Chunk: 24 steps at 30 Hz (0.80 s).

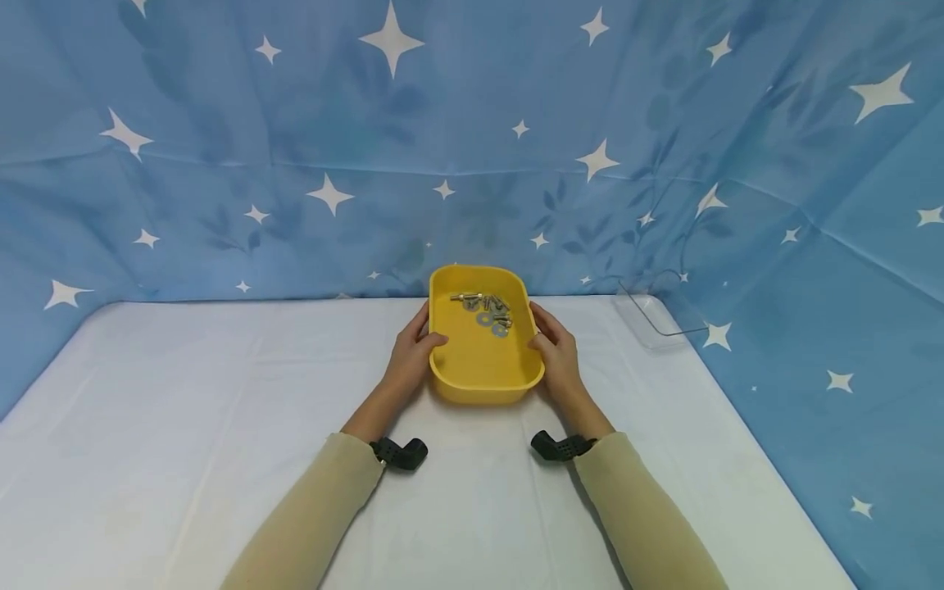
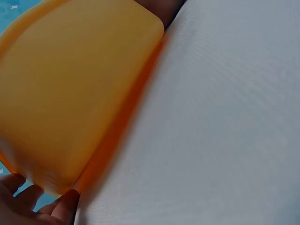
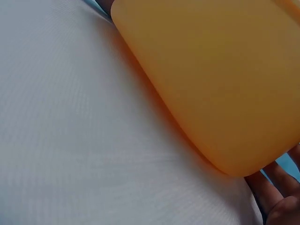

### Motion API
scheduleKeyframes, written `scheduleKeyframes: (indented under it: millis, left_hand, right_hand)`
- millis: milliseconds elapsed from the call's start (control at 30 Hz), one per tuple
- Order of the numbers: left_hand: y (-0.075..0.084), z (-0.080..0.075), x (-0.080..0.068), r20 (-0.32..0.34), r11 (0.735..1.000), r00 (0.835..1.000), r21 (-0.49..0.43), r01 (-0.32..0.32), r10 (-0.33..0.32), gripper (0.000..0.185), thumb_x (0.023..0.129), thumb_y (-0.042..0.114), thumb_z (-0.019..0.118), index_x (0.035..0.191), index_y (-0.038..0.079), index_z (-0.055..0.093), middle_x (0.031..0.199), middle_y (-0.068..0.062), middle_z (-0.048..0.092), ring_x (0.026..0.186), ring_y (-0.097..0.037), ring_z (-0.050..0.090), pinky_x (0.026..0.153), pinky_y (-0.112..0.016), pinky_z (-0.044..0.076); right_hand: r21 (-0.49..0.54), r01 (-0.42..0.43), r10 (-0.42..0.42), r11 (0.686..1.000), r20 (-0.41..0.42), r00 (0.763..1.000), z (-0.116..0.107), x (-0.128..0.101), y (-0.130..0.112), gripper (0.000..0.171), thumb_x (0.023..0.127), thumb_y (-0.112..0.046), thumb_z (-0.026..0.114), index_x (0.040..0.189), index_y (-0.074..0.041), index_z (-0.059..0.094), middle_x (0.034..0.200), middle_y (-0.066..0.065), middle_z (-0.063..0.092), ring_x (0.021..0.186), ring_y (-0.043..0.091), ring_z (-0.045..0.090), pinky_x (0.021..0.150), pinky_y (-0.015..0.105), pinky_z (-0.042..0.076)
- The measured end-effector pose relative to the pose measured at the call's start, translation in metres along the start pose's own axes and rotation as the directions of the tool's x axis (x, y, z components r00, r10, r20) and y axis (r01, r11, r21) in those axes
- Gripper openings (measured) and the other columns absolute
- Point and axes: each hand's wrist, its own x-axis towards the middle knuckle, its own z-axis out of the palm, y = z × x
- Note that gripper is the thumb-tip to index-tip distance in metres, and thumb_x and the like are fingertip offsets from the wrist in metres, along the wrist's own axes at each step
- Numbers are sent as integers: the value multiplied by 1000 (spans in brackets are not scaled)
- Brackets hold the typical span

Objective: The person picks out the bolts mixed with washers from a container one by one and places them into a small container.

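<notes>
A yellow plastic bin (image 1: 479, 360) with rounded corners is held between both hands over the back middle of the table, its inside tipped toward the head camera. Small metal bolts (image 1: 467, 297) and several flat washers (image 1: 499, 331) lie in its far half. My left hand (image 1: 411, 351) grips the left side, thumb over the rim. On the right side, my right hand (image 1: 556, 348) does likewise. Both wrist views show the underside of the bin, with left fingers (image 2: 68, 206) and right fingers (image 3: 265, 190) at its sides. The contents are hidden there.
A clear plastic container (image 1: 649, 324) stands at the table's back right corner. White cloth covers the table (image 1: 184, 426). A blue curtain with white stars (image 1: 332, 229) hangs along the back and the right side.
</notes>
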Motion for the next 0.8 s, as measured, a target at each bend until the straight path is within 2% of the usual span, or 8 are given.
scheduleKeyframes:
  millis: [200,333,467,700,800]
  left_hand:
    - [2,-2,-2,16,1000,1000,-14,-18,19,77,91,19,56,162,24,27,168,1,27,148,-30,42,124,-48,31]
    - [0,-2,-1,14,999,999,-21,-28,28,76,91,15,55,162,22,28,168,-1,28,149,-28,39,122,-48,33]
    - [-2,-1,-2,4,999,999,-23,-34,34,75,91,13,52,161,21,28,168,-1,29,153,-21,33,123,-44,33]
    - [-2,-1,-7,-11,1000,1000,18,2,-2,73,92,18,47,161,25,27,165,5,34,147,-19,42,118,-43,39]
    - [-2,-2,-7,-24,1000,1000,1,-15,15,72,92,18,45,161,23,29,165,3,35,145,-20,44,118,-43,40]
  right_hand:
    - [24,-5,5,1000,-14,1000,0,1,0,65,88,2,45,153,-9,45,154,15,50,144,26,46,95,11,49]
    - [19,-16,16,1000,-16,1000,1,0,-1,65,88,1,45,153,-10,45,155,14,49,145,25,46,95,10,48]
    - [23,-16,16,1000,-19,1000,2,-1,-2,66,88,1,45,153,-9,44,155,14,49,145,24,46,96,10,47]
    - [40,-17,18,999,-27,999,5,-1,-5,66,88,1,44,154,-8,43,156,12,48,147,21,44,100,9,45]
    - [42,3,-2,999,-22,1000,6,-1,-7,65,90,0,44,155,-6,40,157,11,47,147,21,43,102,9,44]
